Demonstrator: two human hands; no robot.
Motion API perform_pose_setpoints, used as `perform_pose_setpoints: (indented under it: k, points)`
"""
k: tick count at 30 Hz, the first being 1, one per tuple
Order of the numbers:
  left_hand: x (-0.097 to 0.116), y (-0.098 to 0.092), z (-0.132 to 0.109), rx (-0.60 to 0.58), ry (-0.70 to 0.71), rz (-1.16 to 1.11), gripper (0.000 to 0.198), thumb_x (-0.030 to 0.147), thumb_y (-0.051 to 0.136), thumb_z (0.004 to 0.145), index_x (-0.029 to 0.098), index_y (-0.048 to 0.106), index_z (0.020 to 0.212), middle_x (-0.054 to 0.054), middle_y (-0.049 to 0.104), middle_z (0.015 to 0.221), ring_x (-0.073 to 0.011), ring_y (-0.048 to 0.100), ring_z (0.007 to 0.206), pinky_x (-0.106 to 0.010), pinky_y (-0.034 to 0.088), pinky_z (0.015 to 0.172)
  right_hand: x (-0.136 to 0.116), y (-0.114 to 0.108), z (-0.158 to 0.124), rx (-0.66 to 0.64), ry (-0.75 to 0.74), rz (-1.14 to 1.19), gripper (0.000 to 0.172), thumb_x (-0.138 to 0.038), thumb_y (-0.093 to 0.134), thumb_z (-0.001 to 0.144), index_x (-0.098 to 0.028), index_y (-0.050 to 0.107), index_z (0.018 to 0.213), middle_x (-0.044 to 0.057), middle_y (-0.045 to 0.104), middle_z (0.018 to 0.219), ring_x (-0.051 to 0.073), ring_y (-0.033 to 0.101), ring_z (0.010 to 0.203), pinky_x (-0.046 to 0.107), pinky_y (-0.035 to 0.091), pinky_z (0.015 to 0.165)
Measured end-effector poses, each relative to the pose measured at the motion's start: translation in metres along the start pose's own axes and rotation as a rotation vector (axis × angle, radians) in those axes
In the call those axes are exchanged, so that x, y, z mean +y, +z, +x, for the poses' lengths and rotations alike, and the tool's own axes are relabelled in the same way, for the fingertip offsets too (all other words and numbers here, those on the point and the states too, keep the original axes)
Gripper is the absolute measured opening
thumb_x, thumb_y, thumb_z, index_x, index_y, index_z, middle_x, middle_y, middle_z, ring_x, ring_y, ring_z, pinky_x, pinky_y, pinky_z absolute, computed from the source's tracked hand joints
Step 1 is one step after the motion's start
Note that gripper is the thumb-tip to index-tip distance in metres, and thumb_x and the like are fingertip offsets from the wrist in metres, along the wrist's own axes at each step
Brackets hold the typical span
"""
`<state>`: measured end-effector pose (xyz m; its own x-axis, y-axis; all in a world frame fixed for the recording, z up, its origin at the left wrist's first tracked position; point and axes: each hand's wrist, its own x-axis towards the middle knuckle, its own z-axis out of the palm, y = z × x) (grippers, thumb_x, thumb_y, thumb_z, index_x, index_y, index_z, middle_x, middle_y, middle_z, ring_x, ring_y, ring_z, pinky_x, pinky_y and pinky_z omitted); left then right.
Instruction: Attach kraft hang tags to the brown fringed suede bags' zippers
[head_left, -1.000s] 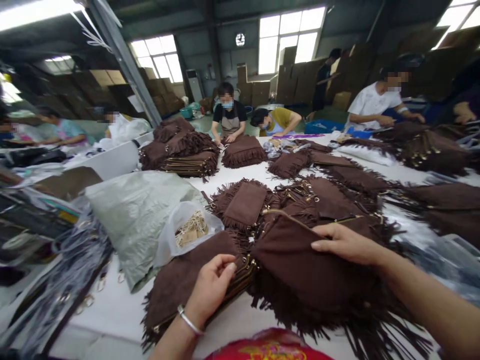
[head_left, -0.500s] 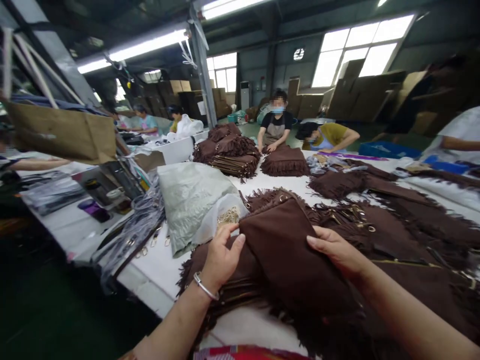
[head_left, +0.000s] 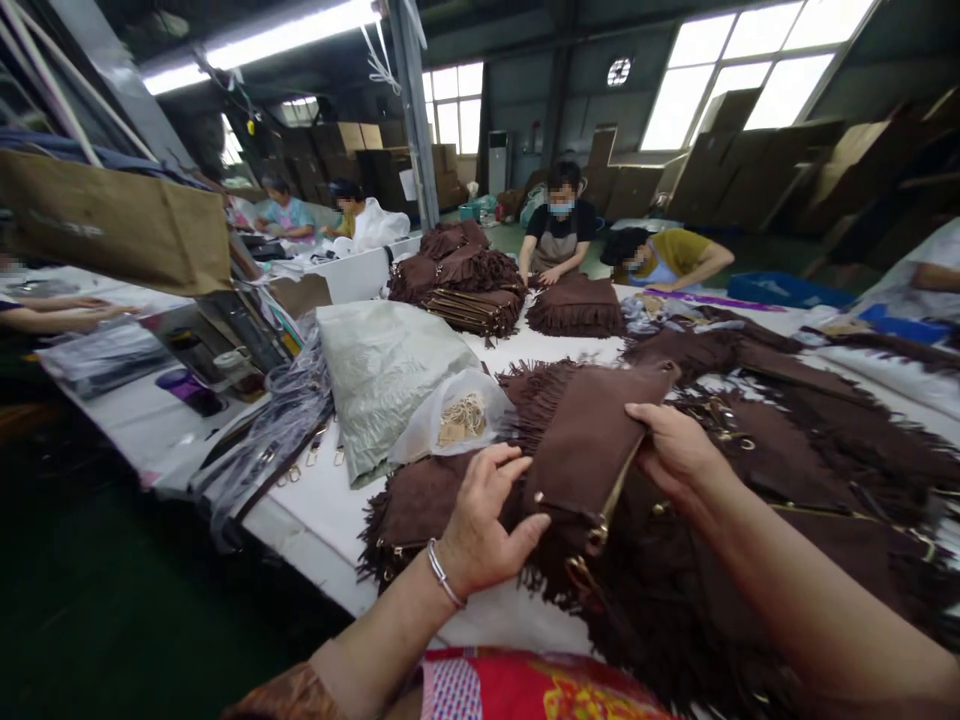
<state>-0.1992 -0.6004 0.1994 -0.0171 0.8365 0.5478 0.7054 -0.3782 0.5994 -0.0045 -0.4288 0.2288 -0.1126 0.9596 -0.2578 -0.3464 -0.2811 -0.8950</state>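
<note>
I hold a brown suede fringed bag (head_left: 581, 440) above the white table (head_left: 315, 520), tilted with its zipper edge toward me. My right hand (head_left: 675, 450) grips its right edge, fingers curled over the top. My left hand (head_left: 484, 520), a silver bangle on the wrist, rests with spread fingers against the bag's lower left side. Under it lies a pile of the same brown fringed bags (head_left: 750, 520) with gold zippers and rings.
A grey plastic bag (head_left: 382, 370) and a clear bag of tags (head_left: 461, 415) lie to the left. More stacked fringed bags (head_left: 465, 285) sit farther back. Several other people work around the table. Straps in plastic (head_left: 277, 440) hang off the left table edge.
The bag has been turned and lifted, so its zipper edge now faces me. My left hand went from gripping its top corner to lying spread on its lower side. The view shifted slightly.
</note>
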Motion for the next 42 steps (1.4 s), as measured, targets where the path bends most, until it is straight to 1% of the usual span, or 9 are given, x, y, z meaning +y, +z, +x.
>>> perform_pose_setpoints:
  k: [8,12,16,18,22,25,30,34,42]
  points:
    - [0.003,0.006,-0.006,-0.172,0.031,-0.188,0.072,0.021,0.065,0.072,0.019,0.041,0.141,-0.014,0.044,0.140,-0.0296,0.042,0.131,-0.048,0.036,0.112,0.008,-0.014,-0.013,0.143,-0.012,0.173,0.019,-0.007,0.070,0.066,-0.017,0.062,0.081,-0.004,0.066,0.075,0.013,0.062,0.070,0.034,0.063,0.066]
    - [0.008,0.019,-0.006,-0.090,-0.130,-0.263,0.084,0.034,0.076,0.070,0.018,0.037,0.143,-0.015,0.050,0.134,-0.0274,0.052,0.120,-0.042,0.047,0.101,0.004,-0.014,-0.024,0.156,-0.021,0.155,0.018,-0.011,0.072,0.067,-0.018,0.061,0.080,-0.004,0.064,0.075,0.013,0.062,0.071,0.033,0.063,0.062]
    - [0.008,0.019,-0.001,-0.066,-0.416,-0.395,0.032,0.035,0.061,0.087,0.013,0.064,0.110,-0.008,0.067,0.096,-0.0188,0.062,0.086,-0.032,0.052,0.081,-0.002,-0.016,-0.044,0.053,-0.022,0.055,0.019,-0.023,0.075,0.070,-0.018,0.060,0.079,-0.002,0.062,0.073,0.015,0.062,0.069,0.033,0.062,0.060]
    - [0.005,0.013,0.001,-0.080,-0.522,-0.575,0.028,0.038,0.055,0.091,0.013,0.067,0.098,-0.005,0.068,0.085,-0.0171,0.062,0.080,-0.030,0.051,0.078,-0.007,-0.022,-0.056,-0.060,-0.058,-0.152,0.022,-0.037,0.071,0.076,-0.019,0.060,0.080,-0.002,0.059,0.068,0.015,0.061,0.062,0.033,0.060,0.057]
    - [-0.008,0.009,-0.005,-0.105,-0.724,-1.055,0.041,0.044,0.069,0.082,0.012,0.067,0.108,-0.007,0.070,0.092,-0.0184,0.064,0.081,-0.033,0.050,0.082,-0.010,-0.032,-0.065,-0.075,-0.676,-0.897,0.029,-0.047,0.065,0.081,-0.022,0.065,0.096,0.006,0.067,0.085,0.022,0.065,0.078,0.041,0.056,0.078]
    - [-0.021,0.018,-0.017,-0.167,-0.865,-1.152,0.045,0.042,0.077,0.072,0.010,0.069,0.102,-0.008,0.071,0.085,-0.0175,0.064,0.075,-0.032,0.050,0.077,0.011,-0.025,-0.052,-0.346,-0.983,-1.233,0.038,-0.045,0.062,0.084,-0.021,0.063,0.114,0.013,0.066,0.116,0.029,0.059,0.111,0.047,0.044,0.101]
    - [-0.033,0.020,-0.036,-0.207,-0.933,-0.918,0.032,0.035,0.067,0.079,0.012,0.069,0.100,-0.005,0.069,0.082,-0.0166,0.062,0.073,-0.029,0.048,0.070,0.072,-0.005,-0.028,-0.811,-0.547,-1.487,0.035,-0.049,0.050,0.091,-0.018,0.065,0.098,0.010,0.070,0.094,0.025,0.065,0.088,0.037,0.050,0.077]
    - [-0.044,0.002,-0.040,-0.233,-0.865,-0.316,0.017,0.021,0.067,0.073,0.014,0.070,0.087,-0.002,0.065,0.079,-0.0162,0.058,0.072,-0.027,0.045,0.067,0.087,-0.005,-0.011,-0.852,-0.344,-1.452,0.037,-0.052,0.049,0.090,-0.021,0.058,0.071,0.002,0.066,0.074,0.020,0.061,0.073,0.031,0.043,0.066]
    - [-0.066,-0.007,-0.047,-0.283,-0.633,0.289,0.013,0.023,0.058,0.086,0.021,0.069,0.092,-0.005,0.066,0.091,-0.0190,0.060,0.088,-0.030,0.046,0.082,0.102,-0.005,0.024,-0.864,-0.261,-1.569,0.034,-0.052,0.051,0.088,-0.021,0.064,0.079,0.005,0.070,0.083,0.022,0.063,0.079,0.031,0.042,0.068]
